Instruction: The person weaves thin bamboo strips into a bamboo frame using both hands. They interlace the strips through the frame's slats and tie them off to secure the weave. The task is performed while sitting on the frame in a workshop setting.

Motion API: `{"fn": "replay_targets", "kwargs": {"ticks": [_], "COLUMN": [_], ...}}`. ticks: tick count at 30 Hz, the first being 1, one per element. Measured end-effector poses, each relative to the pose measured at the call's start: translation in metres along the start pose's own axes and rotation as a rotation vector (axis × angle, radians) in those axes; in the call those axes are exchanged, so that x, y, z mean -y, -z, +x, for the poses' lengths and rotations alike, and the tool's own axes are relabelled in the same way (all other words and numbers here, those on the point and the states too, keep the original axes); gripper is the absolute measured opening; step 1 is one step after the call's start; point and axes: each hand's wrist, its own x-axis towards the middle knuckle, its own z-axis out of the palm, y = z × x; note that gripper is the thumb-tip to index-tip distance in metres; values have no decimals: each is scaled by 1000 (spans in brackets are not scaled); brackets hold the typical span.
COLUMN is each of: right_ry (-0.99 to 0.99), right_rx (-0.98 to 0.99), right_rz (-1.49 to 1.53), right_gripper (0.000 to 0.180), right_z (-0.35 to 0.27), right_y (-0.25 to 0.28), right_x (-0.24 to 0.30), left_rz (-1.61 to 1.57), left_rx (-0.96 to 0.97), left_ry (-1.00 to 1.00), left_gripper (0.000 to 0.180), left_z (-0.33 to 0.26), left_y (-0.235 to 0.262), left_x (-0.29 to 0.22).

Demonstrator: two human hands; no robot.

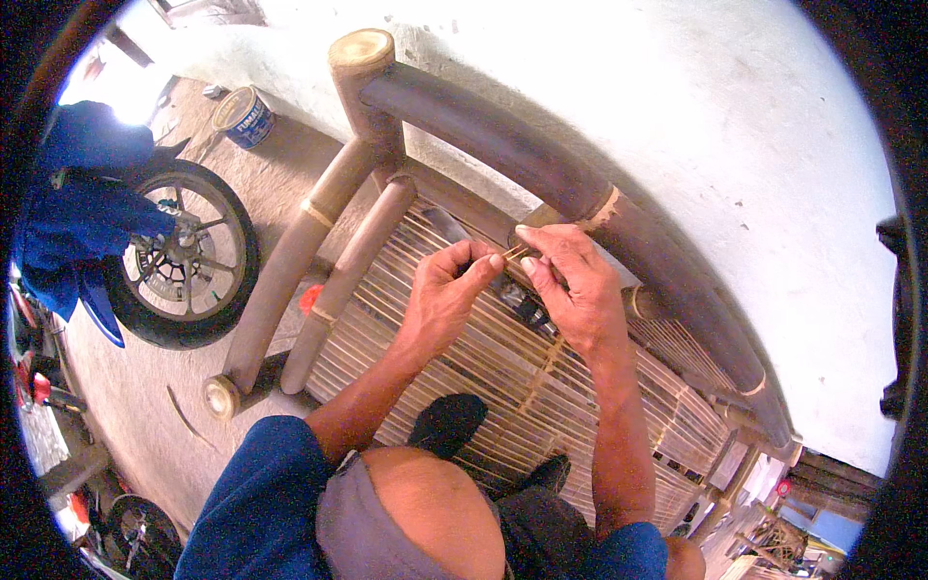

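My left hand [447, 295] and my right hand [577, 288] are raised close together over a bamboo bench, fingertips pinched. Between them runs a short, thin, light-brown strip [514, 253]; its material is too small to make out. Both hands are closed on it, the left from one side and the right from the other. Below the hands is the slatted bamboo seat [372, 338]. Just under the right hand, a dark object with shiny metal parts [527, 307] lies on the slats, partly hidden. A grey flat piece [445, 224] rests farther back.
Thick brown bamboo poles form the bench's backrest [493, 135] and armrest [280, 261], against a white wall [696, 106]. To the left stand a motorbike wheel [184, 251] beneath blue cloth [82, 203] and a blue-and-cream bucket [244, 118]. A small red thing [310, 299] shows beside the armrest.
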Motion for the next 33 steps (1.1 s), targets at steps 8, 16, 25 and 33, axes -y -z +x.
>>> {"fn": "replay_targets", "kwargs": {"ticks": [8, 16, 25, 33], "right_ry": [86, 17, -28, -104], "right_rx": [117, 103, 12, -81], "right_rz": [-129, -22, -52, -113], "right_gripper": [20, 10, 10, 9], "right_z": [2, -3, -8, -19], "right_y": [3, -4, -17, -37], "right_x": [-4, -9, -11, -26], "left_rz": [-58, -15, -245, -413], "left_rx": [82, 96, 108, 41], "left_ry": [19, 80, 127, 300], "left_gripper": [26, 28, 23, 14], "left_z": [-2, 0, 1, -3], "left_y": [1, 6, 10, 18], "left_x": [-3, -4, 19, 37]}}
